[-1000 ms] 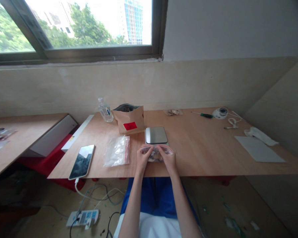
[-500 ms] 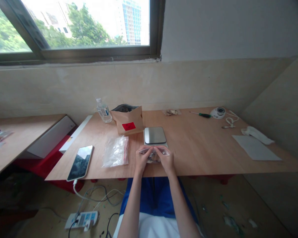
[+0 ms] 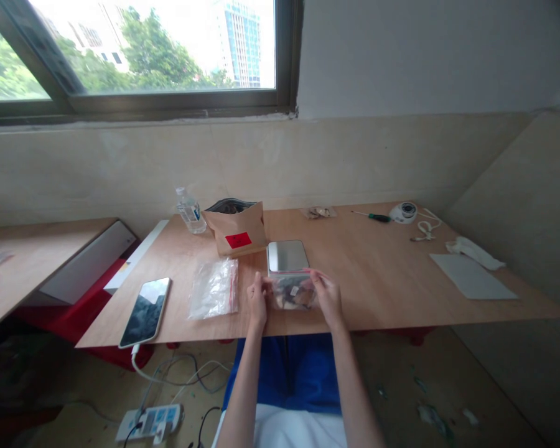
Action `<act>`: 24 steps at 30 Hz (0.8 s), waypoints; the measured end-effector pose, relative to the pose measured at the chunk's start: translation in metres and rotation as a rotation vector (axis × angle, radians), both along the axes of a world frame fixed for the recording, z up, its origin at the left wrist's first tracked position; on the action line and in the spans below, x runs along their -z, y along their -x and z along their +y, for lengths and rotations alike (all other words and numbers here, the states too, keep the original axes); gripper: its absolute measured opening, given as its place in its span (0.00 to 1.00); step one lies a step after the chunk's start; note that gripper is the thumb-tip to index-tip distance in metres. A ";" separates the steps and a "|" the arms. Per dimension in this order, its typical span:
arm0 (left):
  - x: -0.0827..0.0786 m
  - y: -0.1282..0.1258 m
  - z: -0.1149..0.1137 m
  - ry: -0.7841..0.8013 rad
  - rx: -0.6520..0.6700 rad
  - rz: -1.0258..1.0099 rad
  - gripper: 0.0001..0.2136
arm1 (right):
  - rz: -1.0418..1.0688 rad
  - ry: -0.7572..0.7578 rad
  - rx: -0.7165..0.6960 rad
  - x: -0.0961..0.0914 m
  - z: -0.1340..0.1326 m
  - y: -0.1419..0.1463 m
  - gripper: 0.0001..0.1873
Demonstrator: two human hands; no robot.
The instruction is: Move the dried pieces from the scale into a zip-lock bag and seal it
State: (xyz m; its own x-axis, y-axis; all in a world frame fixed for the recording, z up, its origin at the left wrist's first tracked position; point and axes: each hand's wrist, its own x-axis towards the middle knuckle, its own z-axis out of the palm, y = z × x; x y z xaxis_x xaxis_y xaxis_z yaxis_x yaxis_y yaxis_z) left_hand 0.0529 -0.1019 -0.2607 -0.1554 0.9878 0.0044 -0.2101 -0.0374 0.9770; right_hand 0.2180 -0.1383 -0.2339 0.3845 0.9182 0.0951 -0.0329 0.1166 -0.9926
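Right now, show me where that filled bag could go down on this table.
Bare wood lies right of the scale, up to the grey sheet. The left hand and right hand hold the filled bag. Leftward it is crowded: empty bags, phone, paper bag.

Phone (image 3: 144,311), water bottle (image 3: 187,210) and screwdriver (image 3: 371,216) lie on the table (image 3: 382,274).

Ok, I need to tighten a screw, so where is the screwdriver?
The screwdriver lies at the table's far right side, near the wall, just left of the white round device.
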 end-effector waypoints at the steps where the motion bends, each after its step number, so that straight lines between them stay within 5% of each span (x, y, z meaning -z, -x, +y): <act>1: 0.002 0.002 0.002 -0.021 -0.029 -0.005 0.25 | 0.010 -0.009 0.063 -0.002 0.001 -0.014 0.23; 4: 0.007 0.005 0.006 -0.038 -0.084 -0.029 0.24 | 0.003 -0.052 0.313 -0.004 0.010 -0.066 0.25; 10: 0.009 0.005 0.008 -0.010 -0.109 -0.102 0.22 | -0.260 0.197 0.251 -0.004 0.059 -0.128 0.26; 13: 0.009 0.005 0.007 -0.002 -0.122 -0.127 0.22 | -0.428 0.253 0.332 -0.012 0.076 -0.125 0.28; 17: 0.009 0.005 0.006 0.003 -0.122 -0.140 0.22 | -0.868 0.290 0.551 -0.017 0.064 -0.102 0.29; 20: 0.009 0.005 0.007 0.003 -0.109 -0.138 0.22 | -1.029 0.389 0.439 -0.008 0.046 -0.079 0.30; 24: 0.008 0.005 0.006 0.000 -0.103 -0.126 0.22 | -0.935 0.609 0.243 -0.010 0.038 -0.062 0.30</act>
